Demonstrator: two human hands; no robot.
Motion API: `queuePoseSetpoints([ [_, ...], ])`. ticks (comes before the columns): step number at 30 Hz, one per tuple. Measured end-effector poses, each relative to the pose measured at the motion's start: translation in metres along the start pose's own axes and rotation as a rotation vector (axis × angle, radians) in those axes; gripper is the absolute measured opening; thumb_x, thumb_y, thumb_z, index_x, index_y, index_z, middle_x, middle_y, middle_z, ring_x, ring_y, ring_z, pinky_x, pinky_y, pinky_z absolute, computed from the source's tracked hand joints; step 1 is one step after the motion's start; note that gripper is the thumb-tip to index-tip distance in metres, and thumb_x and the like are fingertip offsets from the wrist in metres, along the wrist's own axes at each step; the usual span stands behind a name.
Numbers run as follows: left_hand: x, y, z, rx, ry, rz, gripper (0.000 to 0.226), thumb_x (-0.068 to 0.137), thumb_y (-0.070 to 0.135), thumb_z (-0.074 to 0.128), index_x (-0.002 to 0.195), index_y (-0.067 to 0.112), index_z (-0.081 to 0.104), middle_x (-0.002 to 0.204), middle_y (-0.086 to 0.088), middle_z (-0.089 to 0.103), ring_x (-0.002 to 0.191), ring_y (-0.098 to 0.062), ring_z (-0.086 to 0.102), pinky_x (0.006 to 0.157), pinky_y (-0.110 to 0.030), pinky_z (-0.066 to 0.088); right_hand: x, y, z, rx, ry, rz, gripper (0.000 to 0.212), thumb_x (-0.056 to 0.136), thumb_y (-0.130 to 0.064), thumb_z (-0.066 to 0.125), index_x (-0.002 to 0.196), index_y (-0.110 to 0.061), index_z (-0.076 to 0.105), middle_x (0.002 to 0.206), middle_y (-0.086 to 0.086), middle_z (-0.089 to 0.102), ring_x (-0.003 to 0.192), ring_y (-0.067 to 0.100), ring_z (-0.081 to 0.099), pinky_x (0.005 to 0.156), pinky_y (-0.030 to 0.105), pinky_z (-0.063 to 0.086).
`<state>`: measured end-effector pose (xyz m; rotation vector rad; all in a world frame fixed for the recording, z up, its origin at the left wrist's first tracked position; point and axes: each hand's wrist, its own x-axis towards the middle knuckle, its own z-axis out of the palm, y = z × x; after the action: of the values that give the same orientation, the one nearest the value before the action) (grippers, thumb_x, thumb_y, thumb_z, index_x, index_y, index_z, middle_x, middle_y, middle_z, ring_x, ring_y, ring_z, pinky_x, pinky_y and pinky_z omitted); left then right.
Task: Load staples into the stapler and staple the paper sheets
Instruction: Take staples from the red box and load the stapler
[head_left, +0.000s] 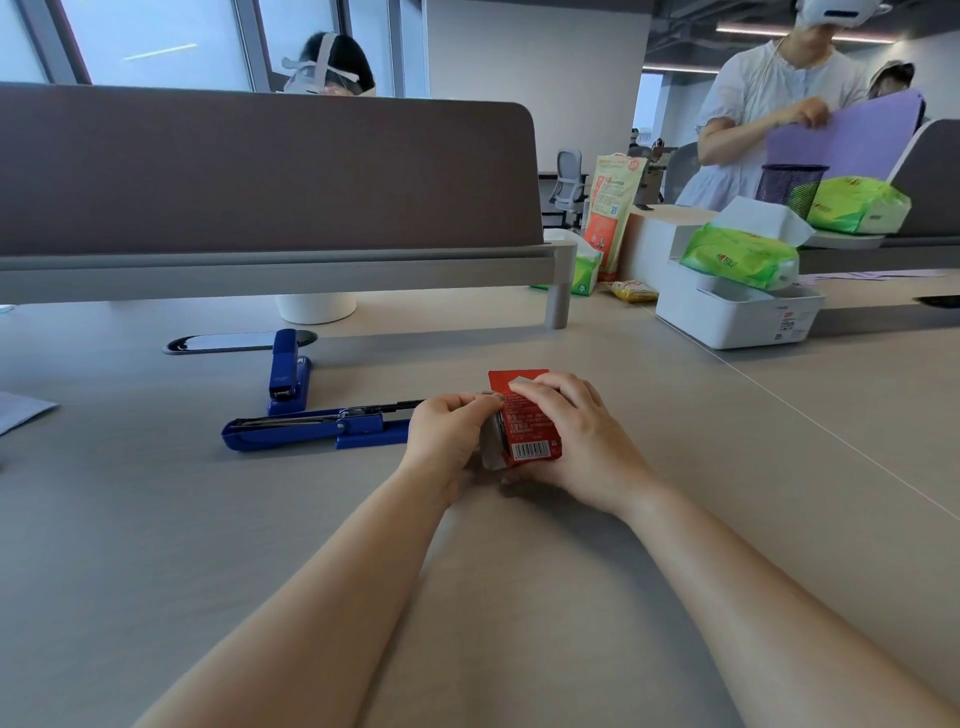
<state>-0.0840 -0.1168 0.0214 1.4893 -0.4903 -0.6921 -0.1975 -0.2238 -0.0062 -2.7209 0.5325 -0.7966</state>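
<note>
A red staple box (524, 421) with a barcode stands on the grey desk (208, 519). My right hand (576, 436) grips it from the right, fingers over its top. My left hand (449, 431) pinches the box's grey inner part at its left side. A blue stapler (317, 426) lies swung open flat just left of my left hand, its metal staple channel facing up. A second blue stapler (288, 371) lies closed behind it. A corner of paper sheets (21, 410) shows at the far left edge.
A grey desk divider (260, 171) runs across the back, with a white cup (316, 306) under it and a cable slot (228, 343) in the desk. A white box (737, 312) with green tissue packs stands at right. Two people are beyond the divider.
</note>
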Motion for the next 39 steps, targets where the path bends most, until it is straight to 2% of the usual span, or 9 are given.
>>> queuePoseSetpoints([
  [3, 0.001, -0.001, 0.000, 0.020, 0.020, 0.015, 0.015, 0.087, 0.025, 0.062, 0.083, 0.011, 0.067, 0.076, -0.001, 0.066, 0.068, -0.015, 0.058, 0.056, -0.024, 0.046, 0.000, 0.003, 0.000, 0.007, 0.011, 0.023, 0.086, 0.065, -0.048, 0.077, 0.137, -0.022, 0.038, 0.135, 0.001, 0.038, 0.129, 0.018, 0.031, 0.104, 0.038, 0.038],
  [7, 0.002, -0.005, 0.002, 0.043, 0.021, 0.043, 0.012, 0.087, 0.024, 0.062, 0.081, 0.015, 0.067, 0.078, -0.003, 0.067, 0.071, -0.019, 0.061, 0.061, -0.030, 0.055, 0.000, 0.003, 0.000, 0.028, 0.009, 0.033, 0.088, 0.063, -0.051, 0.077, 0.137, -0.021, 0.039, 0.134, 0.001, 0.039, 0.128, 0.019, 0.033, 0.103, 0.037, 0.037],
  [16, -0.001, -0.002, 0.002, 0.035, 0.033, 0.047, 0.013, 0.087, 0.026, 0.063, 0.087, 0.014, 0.068, 0.079, 0.000, 0.069, 0.065, -0.011, 0.066, 0.042, -0.019, 0.049, 0.002, -0.002, -0.001, -0.121, 0.015, -0.048, 0.083, 0.068, -0.047, 0.074, 0.137, -0.019, 0.037, 0.136, 0.002, 0.039, 0.129, 0.022, 0.031, 0.098, 0.043, 0.045],
  [19, -0.001, 0.000, 0.001, 0.011, 0.045, 0.025, 0.011, 0.086, 0.023, 0.065, 0.083, 0.012, 0.068, 0.077, -0.001, 0.070, 0.064, -0.011, 0.067, 0.043, -0.020, 0.050, 0.003, -0.004, -0.002, -0.158, 0.027, -0.069, 0.084, 0.067, -0.050, 0.074, 0.137, -0.019, 0.037, 0.135, 0.002, 0.039, 0.128, 0.022, 0.032, 0.096, 0.042, 0.045],
  [22, -0.002, 0.003, 0.001, -0.035, 0.048, -0.012, 0.012, 0.085, 0.021, 0.066, 0.083, 0.009, 0.065, 0.076, -0.002, 0.068, 0.065, -0.012, 0.066, 0.046, -0.021, 0.052, 0.003, -0.005, 0.000, -0.149, 0.015, -0.070, 0.086, 0.067, -0.051, 0.074, 0.137, -0.020, 0.036, 0.136, 0.002, 0.038, 0.129, 0.021, 0.031, 0.097, 0.041, 0.044],
  [27, -0.005, 0.007, 0.002, -0.064, 0.057, -0.028, 0.017, 0.084, 0.019, 0.068, 0.092, 0.004, 0.066, 0.071, 0.000, 0.064, 0.062, -0.009, 0.059, 0.033, -0.011, 0.042, 0.002, -0.003, 0.001, -0.063, 0.013, -0.038, 0.087, 0.065, -0.050, 0.076, 0.137, -0.021, 0.037, 0.136, 0.002, 0.038, 0.130, 0.021, 0.031, 0.102, 0.043, 0.042],
  [31, -0.007, 0.007, 0.002, -0.058, 0.054, -0.023, 0.015, 0.084, 0.019, 0.068, 0.089, 0.005, 0.066, 0.068, 0.001, 0.063, 0.056, -0.006, 0.058, 0.036, -0.013, 0.044, 0.001, -0.002, 0.001, 0.000, 0.015, -0.015, 0.087, 0.064, -0.048, 0.077, 0.137, -0.021, 0.038, 0.136, 0.002, 0.038, 0.130, 0.020, 0.031, 0.105, 0.041, 0.039],
  [34, -0.005, 0.007, 0.001, -0.056, 0.068, -0.023, 0.016, 0.084, 0.021, 0.067, 0.090, 0.006, 0.066, 0.067, 0.002, 0.062, 0.064, -0.012, 0.058, 0.049, -0.021, 0.049, 0.001, 0.001, 0.000, 0.044, 0.028, 0.014, 0.088, 0.063, -0.048, 0.078, 0.136, -0.020, 0.040, 0.134, 0.002, 0.040, 0.127, 0.018, 0.032, 0.104, 0.036, 0.037],
  [39, -0.003, 0.006, 0.001, -0.028, 0.091, -0.029, 0.021, 0.086, 0.023, 0.064, 0.096, 0.006, 0.066, 0.067, 0.001, 0.057, 0.062, -0.010, 0.048, 0.054, -0.023, 0.037, 0.001, 0.005, -0.001, 0.129, 0.011, 0.064, 0.091, 0.059, -0.053, 0.078, 0.137, -0.024, 0.040, 0.131, -0.002, 0.040, 0.125, 0.014, 0.034, 0.104, 0.030, 0.033],
])
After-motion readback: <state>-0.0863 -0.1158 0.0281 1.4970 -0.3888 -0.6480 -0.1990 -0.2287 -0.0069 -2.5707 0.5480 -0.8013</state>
